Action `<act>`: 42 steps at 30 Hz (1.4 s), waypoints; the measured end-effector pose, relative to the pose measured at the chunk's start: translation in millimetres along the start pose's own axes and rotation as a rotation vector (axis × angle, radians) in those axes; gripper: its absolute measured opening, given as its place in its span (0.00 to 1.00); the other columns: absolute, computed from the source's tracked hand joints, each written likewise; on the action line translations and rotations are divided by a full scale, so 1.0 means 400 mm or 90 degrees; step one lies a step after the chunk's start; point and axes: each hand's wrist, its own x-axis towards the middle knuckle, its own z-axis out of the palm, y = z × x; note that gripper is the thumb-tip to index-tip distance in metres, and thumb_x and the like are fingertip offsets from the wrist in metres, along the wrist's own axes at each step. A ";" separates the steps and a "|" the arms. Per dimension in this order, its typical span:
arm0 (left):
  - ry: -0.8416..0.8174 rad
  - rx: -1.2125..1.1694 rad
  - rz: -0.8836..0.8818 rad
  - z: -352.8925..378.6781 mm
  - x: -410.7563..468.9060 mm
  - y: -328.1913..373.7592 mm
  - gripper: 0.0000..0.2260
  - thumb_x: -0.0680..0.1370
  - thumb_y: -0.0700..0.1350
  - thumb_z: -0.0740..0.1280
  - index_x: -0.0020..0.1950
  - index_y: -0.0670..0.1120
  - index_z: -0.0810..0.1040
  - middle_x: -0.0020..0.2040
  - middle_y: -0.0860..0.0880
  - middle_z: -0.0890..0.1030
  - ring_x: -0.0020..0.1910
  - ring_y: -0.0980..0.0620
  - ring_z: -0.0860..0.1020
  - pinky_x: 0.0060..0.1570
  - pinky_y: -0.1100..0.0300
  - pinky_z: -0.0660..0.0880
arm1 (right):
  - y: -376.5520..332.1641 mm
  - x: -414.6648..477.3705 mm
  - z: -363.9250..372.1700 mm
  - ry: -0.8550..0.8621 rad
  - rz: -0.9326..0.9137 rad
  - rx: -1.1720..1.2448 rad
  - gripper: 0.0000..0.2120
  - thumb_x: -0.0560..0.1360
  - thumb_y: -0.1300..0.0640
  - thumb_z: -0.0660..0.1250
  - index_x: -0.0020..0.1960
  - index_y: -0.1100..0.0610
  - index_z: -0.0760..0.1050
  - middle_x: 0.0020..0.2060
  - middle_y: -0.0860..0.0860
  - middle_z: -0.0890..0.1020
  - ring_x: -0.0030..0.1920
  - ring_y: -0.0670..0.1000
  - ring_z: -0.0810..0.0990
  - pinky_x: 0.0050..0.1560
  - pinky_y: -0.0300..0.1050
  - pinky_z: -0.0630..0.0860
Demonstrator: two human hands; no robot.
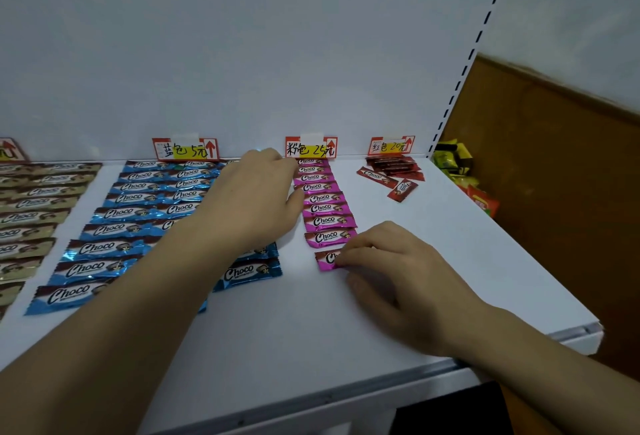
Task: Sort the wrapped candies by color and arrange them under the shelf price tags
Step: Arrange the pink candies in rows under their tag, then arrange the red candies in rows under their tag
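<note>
Adding a pink candy (327, 259) to the near end of the pink column (322, 208).

My right hand (391, 272) pinches the candy's right end, just short of the column under the pink tag (311, 147), "粉色 25元". My left hand (249, 199) lies flat and slack along the column's left edge, holding nothing. Next, I judge, it needs sliding up square to close the gap. Wrappers read "Choco"; the blue tag (185, 149) says "蓝色 5元", the red tag (391, 145) "红色 20元".
</note>
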 end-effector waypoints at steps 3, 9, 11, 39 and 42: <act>0.008 0.004 -0.006 0.003 0.001 -0.002 0.19 0.82 0.55 0.59 0.70 0.49 0.73 0.66 0.47 0.76 0.64 0.47 0.73 0.62 0.47 0.74 | 0.000 0.001 0.002 -0.011 0.007 -0.007 0.19 0.81 0.45 0.58 0.64 0.51 0.79 0.59 0.45 0.80 0.60 0.47 0.76 0.56 0.40 0.77; 0.010 0.014 -0.003 0.010 0.003 -0.001 0.18 0.83 0.55 0.59 0.70 0.49 0.73 0.66 0.48 0.76 0.64 0.47 0.73 0.62 0.48 0.74 | 0.001 0.000 0.004 -0.018 0.006 -0.019 0.18 0.81 0.46 0.59 0.65 0.51 0.79 0.60 0.45 0.80 0.60 0.46 0.76 0.55 0.40 0.77; 0.010 0.015 -0.003 0.011 0.004 -0.001 0.18 0.83 0.55 0.59 0.70 0.49 0.73 0.66 0.48 0.76 0.63 0.48 0.73 0.62 0.49 0.74 | 0.001 0.001 0.005 -0.025 0.006 -0.019 0.18 0.81 0.46 0.59 0.66 0.50 0.79 0.61 0.45 0.79 0.61 0.46 0.75 0.56 0.39 0.76; -0.112 -0.009 0.180 0.267 0.386 0.291 0.39 0.74 0.74 0.52 0.78 0.51 0.61 0.74 0.48 0.63 0.74 0.46 0.59 0.69 0.41 0.61 | 0.314 -0.046 -0.064 0.069 0.227 -0.034 0.09 0.74 0.53 0.60 0.51 0.49 0.77 0.46 0.47 0.76 0.46 0.51 0.72 0.41 0.53 0.74; -0.073 -0.056 0.138 0.287 0.392 0.291 0.33 0.76 0.71 0.56 0.74 0.51 0.66 0.68 0.49 0.66 0.70 0.48 0.62 0.67 0.42 0.61 | 0.311 -0.048 -0.064 0.076 0.210 -0.028 0.09 0.74 0.52 0.59 0.51 0.48 0.76 0.46 0.47 0.75 0.46 0.51 0.72 0.41 0.53 0.75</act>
